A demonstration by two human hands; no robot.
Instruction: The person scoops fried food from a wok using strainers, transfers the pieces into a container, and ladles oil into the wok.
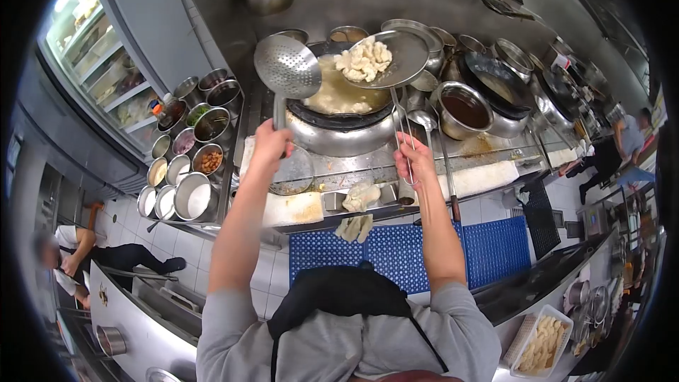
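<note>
My left hand (271,144) is closed round the handle of a perforated metal skimmer (286,66), raised over the left side of the wok. In my right hand (416,161) is the looped wire handle of a round strainer (410,60), held above the right side of the wok. Pale, lumpy food pieces (364,61) are heaped on the left part of the strainer. Below both tools, the wok (341,124) holds yellowish, bubbling liquid with pale bits at its front edge. The skimmer's bowl appears bare.
Several metal pots of ingredients (209,159) crowd the left counter. A pot of dark sauce (465,109) and another wok (495,79) stand to the right. A ladle (424,120) rests beside them. Folded white cloths (293,209) line the stove front. Other people stand at far left and right.
</note>
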